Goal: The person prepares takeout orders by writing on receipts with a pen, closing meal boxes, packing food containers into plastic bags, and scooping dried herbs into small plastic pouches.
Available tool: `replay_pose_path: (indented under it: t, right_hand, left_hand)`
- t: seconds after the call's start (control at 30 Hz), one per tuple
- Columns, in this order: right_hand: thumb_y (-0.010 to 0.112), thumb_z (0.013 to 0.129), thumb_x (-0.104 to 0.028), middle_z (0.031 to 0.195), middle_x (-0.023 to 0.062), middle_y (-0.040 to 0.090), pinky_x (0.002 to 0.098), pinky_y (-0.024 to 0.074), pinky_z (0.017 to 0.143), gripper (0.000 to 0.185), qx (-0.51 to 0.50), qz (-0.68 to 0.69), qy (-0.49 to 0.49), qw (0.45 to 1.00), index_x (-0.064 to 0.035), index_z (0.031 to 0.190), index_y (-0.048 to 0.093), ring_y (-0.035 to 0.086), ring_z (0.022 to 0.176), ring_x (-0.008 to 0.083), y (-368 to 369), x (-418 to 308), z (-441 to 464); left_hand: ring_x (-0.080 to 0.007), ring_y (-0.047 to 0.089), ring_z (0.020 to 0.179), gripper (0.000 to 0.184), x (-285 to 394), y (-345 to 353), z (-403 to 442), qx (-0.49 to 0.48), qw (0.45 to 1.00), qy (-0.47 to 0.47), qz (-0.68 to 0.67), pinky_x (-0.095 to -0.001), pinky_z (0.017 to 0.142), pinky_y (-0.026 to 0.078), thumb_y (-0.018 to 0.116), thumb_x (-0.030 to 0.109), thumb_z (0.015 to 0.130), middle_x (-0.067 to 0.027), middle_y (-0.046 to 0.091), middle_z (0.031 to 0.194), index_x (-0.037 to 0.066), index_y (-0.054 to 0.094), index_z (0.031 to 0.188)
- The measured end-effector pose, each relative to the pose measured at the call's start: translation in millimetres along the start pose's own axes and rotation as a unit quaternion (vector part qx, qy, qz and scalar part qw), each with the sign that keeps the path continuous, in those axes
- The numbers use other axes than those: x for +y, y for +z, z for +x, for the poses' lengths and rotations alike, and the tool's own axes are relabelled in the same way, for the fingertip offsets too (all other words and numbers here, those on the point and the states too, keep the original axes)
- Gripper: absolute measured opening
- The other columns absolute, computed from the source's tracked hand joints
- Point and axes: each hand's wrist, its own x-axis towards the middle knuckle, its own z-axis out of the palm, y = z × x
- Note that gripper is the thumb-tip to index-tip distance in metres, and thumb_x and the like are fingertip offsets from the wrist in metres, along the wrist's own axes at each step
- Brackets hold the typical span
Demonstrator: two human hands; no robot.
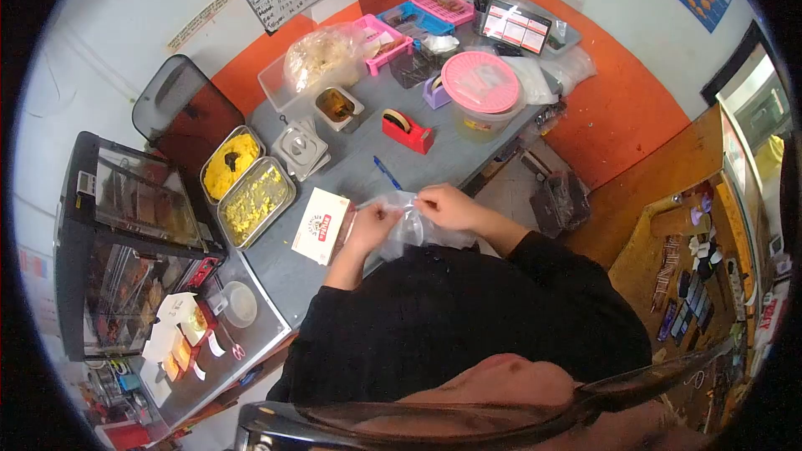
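A clear plastic bag (422, 230) hangs between my two hands at the front edge of the grey table. My left hand (376, 227) has its fingers closed on the bag's left side. On the right side of its top, my right hand (447, 205) pinches the plastic. Just left of my left hand stands a white and red printed food box (320, 227), its lid closed. Beyond my hands, a blue pen (386, 172) lies on the tabletop. What the bag contains, if anything, I cannot make out.
Metal trays of yellow food (255, 205) and lidded steel containers (301, 150) stand to the left. Farther back are a red tape dispenser (408, 134), a pink-lidded tub (483, 83) and a tablet (516, 27). A glass display warmer (134, 200) and opened food boxes (177, 338) are at far left.
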Motion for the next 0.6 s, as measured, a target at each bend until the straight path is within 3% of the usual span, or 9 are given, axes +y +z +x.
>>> replay_pose_path:
  t: [0.1,0.13,0.23,0.27,0.3,0.37,0.4,0.57,0.6]
  right_hand:
    - [0.062,0.087,-0.02,0.068,0.0146,0.054,0.0377,0.0446,0.062,0.029,0.046,-0.07,0.011,0.996,0.0009,0.071,0.05,0.056,0.065,0.0299,0,14,1]
    - [0.067,0.082,-0.024,0.07,0.0139,0.057,0.0388,0.0455,0.063,0.029,0.052,-0.013,0.097,0.994,-0.001,0.071,0.052,0.059,0.068,0.0302,-1,21,-1]
    - [0.071,0.077,-0.025,0.071,0.0133,0.06,0.0408,0.0464,0.064,0.027,0.103,-0.017,0.096,0.99,-0.003,0.073,0.055,0.061,0.07,0.0308,4,16,5]
    - [0.069,0.075,-0.021,0.072,0.0152,0.061,0.0433,0.0466,0.064,0.02,0.081,0.036,0.122,0.989,-0.0049,0.075,0.057,0.061,0.07,0.0331,13,12,8]
    - [0.069,0.075,-0.021,0.072,0.0152,0.061,0.0433,0.0466,0.064,0.02,0.078,0.038,0.124,0.989,-0.0049,0.075,0.057,0.061,0.07,0.0331,19,16,7]
    - [0.063,0.076,-0.016,0.072,0.0165,0.061,0.0446,0.0458,0.062,0.013,-0.006,-0.053,0.136,0.989,-0.0049,0.075,0.057,0.06,0.069,0.0354,30,34,11]
    - [0.059,0.076,-0.013,0.073,0.0173,0.06,0.0448,0.045,0.061,0.009,0.081,-0.101,0.208,0.97,-0.005,0.075,0.057,0.059,0.068,0.0368,23,46,15]
    - [0.061,0.078,-0.019,0.077,0.0194,0.061,0.046,0.0457,0.062,0.014,0.096,-0.088,0.153,0.98,-0.0051,0.077,0.058,0.06,0.073,0.0384,-11,35,17]
    - [0.062,0.079,-0.021,0.081,0.0206,0.063,0.0473,0.0474,0.065,0.016,0.127,-0.063,0.177,0.974,-0.0052,0.079,0.06,0.061,0.078,0.0397,-11,17,17]
  left_hand:
    - [-0.0107,0.049,0.06,0.023,-14,-7,12,0.147,0.989,0.009,0.023,-0.0279,0.055,0.041,0.065,0.021,0.087,-0.0029,0.056,0.064,0.001,0.058,0.079]
    - [-0.0099,0.049,0.06,0.021,-43,-5,22,0.116,0.987,-0.022,-0.108,-0.0277,0.055,0.04,0.065,0.015,0.086,-0.0025,0.055,0.063,0.003,0.052,0.075]
    - [-0.0077,0.047,0.06,0.022,-8,-4,9,0.063,0.98,0.022,-0.188,-0.0264,0.054,0.04,0.066,0.011,0.083,-0.0015,0.053,0.062,0.005,0.047,0.074]
    - [-0.0169,0.055,0.059,0.015,5,3,5,0.043,0.986,0.021,-0.158,-0.0322,0.055,0.043,0.064,0.008,0.082,-0.0079,0.057,0.063,0.005,0.05,0.076]
    - [-0.0169,0.055,0.059,0.015,9,8,4,0.043,0.986,0.018,-0.158,-0.0322,0.055,0.043,0.064,0.008,0.082,-0.0079,0.057,0.063,0.005,0.05,0.076]
    - [-0.0337,0.061,0.065,0.008,13,13,3,0.122,0.976,0.113,0.142,-0.0409,0.059,0.045,0.059,0.004,0.081,-0.017,0.062,0.068,0.004,0.052,0.081]
    - [-0.0441,0.06,0.073,0.006,0,0,12,0.159,0.968,0.08,0.175,-0.0481,0.062,0.046,0.056,0.002,0.08,-0.0236,0.062,0.074,0.004,0.053,0.085]
    - [-0.0428,0.063,0.074,0.014,8,-8,13,0.141,0.99,0.0,0.016,-0.0475,0.064,0.049,0.057,0.017,0.086,-0.0259,0.062,0.076,0.003,0.055,0.088]
    - [-0.0437,0.062,0.074,0.015,28,0,8,0.131,0.988,0.068,0.051,-0.048,0.064,0.049,0.055,0.017,0.087,-0.0262,0.062,0.076,0.003,0.055,0.09]
